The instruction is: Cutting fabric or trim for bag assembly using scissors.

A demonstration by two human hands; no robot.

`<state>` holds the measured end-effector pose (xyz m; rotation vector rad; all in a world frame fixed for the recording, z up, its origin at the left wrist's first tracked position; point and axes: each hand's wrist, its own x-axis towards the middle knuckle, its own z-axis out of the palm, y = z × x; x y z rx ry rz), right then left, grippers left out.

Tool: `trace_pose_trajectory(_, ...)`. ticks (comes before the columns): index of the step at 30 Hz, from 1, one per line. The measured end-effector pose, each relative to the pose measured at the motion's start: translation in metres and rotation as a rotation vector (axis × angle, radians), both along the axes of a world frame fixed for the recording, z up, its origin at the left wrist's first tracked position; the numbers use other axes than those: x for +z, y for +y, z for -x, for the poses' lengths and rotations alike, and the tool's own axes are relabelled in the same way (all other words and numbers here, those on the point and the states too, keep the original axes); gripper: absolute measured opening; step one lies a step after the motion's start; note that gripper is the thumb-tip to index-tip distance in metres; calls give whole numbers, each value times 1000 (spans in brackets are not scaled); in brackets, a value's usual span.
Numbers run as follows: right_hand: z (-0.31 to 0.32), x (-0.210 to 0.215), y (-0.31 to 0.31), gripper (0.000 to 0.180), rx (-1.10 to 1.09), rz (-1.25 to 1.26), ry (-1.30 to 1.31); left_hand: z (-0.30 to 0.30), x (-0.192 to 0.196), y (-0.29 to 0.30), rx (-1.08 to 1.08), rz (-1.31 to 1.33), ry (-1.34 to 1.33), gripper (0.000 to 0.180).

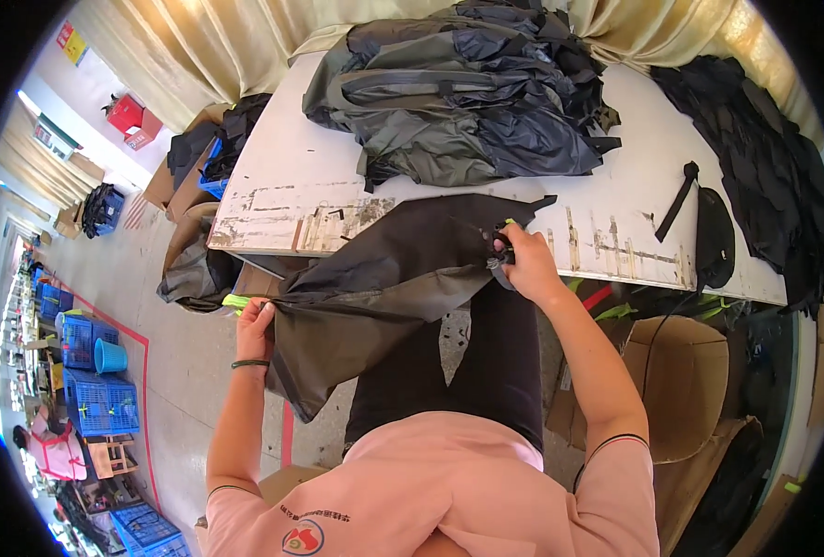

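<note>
A dark grey piece of fabric stretches from the table's front edge down over my lap. My left hand pinches its lower left corner, off the table's edge. My right hand grips its upper right end at the table's front edge, closed around a small dark fitting. A heap of grey and black fabric pieces lies on the far part of the white table.
A black strap and an oval black panel lie at the table's right, beside a pile of black cloth. An open cardboard box stands under the table to my right. Blue crates stand on the floor at left.
</note>
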<state>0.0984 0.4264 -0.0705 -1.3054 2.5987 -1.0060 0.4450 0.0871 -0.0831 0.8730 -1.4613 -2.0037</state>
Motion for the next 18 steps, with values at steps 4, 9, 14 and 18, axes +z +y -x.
trace_pose_trajectory(4, 18, 0, 27, 38, 15, 172, -314, 4, 7, -15, -5, 226, -6, 14)
trace_pose_trajectory(9, 12, 101, 92, 34, 106, 63, -633, 5, 39, -19, -331, 421, -190, 25)
trace_pose_trajectory(14, 10, 145, 152, 34, 38, -89, -785, 45, 48, 17, -608, 341, -156, 25)
trace_pose_trajectory(18, 12, 91, 208, 39, -215, -268, -791, 86, 42, 55, -893, 67, -137, 25)
